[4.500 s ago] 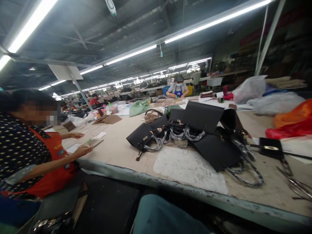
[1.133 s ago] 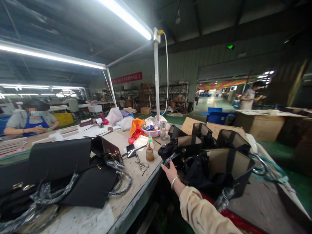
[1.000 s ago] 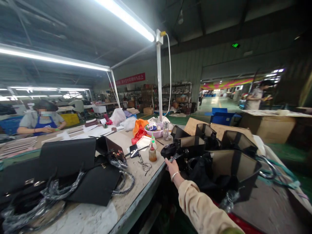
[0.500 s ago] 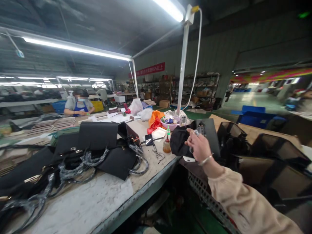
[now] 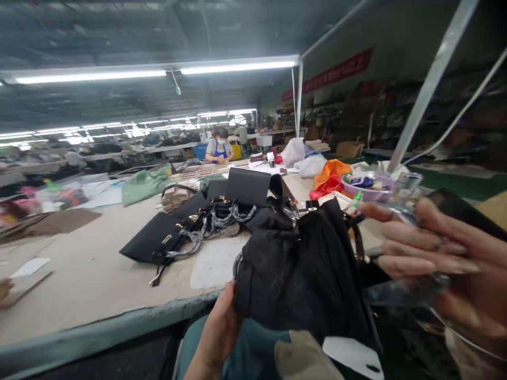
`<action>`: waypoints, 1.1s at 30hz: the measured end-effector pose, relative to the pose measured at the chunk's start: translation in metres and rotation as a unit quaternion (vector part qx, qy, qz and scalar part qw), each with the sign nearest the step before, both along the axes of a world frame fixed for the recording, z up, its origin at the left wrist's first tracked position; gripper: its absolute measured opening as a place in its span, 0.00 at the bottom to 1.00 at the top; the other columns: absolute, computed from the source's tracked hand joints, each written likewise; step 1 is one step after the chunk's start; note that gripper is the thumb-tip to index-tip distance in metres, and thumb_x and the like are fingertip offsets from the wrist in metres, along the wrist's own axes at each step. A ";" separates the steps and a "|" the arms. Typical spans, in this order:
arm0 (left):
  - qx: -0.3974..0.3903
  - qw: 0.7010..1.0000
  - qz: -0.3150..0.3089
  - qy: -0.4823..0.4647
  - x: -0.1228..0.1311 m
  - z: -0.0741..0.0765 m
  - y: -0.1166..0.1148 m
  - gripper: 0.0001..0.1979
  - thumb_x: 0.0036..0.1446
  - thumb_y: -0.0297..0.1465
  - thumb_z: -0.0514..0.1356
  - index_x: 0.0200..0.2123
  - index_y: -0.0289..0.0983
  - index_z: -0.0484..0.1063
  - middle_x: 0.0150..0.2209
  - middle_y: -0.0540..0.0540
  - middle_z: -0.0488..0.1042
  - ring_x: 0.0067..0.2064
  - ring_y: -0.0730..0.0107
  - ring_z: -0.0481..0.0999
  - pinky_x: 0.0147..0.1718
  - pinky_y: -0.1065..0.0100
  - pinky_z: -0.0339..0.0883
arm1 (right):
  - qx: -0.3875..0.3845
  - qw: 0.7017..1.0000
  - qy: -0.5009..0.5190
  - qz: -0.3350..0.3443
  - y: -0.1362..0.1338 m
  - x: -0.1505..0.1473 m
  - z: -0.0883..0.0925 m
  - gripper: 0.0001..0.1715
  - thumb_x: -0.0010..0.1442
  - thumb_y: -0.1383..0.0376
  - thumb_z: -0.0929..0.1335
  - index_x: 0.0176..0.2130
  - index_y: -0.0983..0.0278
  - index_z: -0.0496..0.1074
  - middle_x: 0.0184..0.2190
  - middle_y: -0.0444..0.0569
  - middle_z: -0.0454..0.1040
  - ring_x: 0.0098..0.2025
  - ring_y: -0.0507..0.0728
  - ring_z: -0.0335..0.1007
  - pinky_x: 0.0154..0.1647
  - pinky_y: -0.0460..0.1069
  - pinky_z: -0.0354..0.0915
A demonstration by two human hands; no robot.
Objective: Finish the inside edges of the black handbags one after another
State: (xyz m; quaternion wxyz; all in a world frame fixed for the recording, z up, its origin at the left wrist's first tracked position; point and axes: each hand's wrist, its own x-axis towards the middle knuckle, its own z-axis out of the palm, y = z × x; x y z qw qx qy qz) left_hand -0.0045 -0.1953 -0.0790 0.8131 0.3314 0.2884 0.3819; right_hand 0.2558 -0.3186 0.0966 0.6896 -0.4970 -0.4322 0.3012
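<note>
A black handbag (image 5: 301, 269) with soft, crumpled black fabric is held over my lap, in front of the table edge. My left hand (image 5: 222, 327) grips its lower left side, the thumb resting on the fabric. At the right, close to the camera, my right hand (image 5: 435, 248) has its fingers curled round the bag's plastic-wrapped handle (image 5: 407, 293); motion blurs it. A white tag (image 5: 352, 356) hangs below the bag. Several finished black handbags (image 5: 158, 237) with gold clasps and wrapped handles lie on the table (image 5: 91, 279) beyond.
A lilac basket (image 5: 368, 191) of supplies stands at the back right, beside orange and red plastic bags (image 5: 330, 177). A metal post (image 5: 431, 84) rises there. Green cloth (image 5: 146, 183) lies at the left. Another person's hand (image 5: 5, 290) shows at the left edge; a co-worker (image 5: 219, 148) sits across.
My view has swung left. The black bag has come from the right of the table to over my lap, and my left hand has come into view on it.
</note>
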 end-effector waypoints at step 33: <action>0.210 0.958 0.179 0.081 -0.109 0.112 -0.012 0.09 0.48 0.33 0.64 0.31 0.34 0.70 0.17 0.52 0.59 0.24 0.74 0.63 0.24 0.75 0.63 | -0.108 0.954 0.237 0.145 0.056 0.000 -0.069 0.10 0.57 0.63 0.68 0.27 0.66 0.70 0.15 0.36 0.52 0.17 0.45 0.49 0.29 0.44 0.66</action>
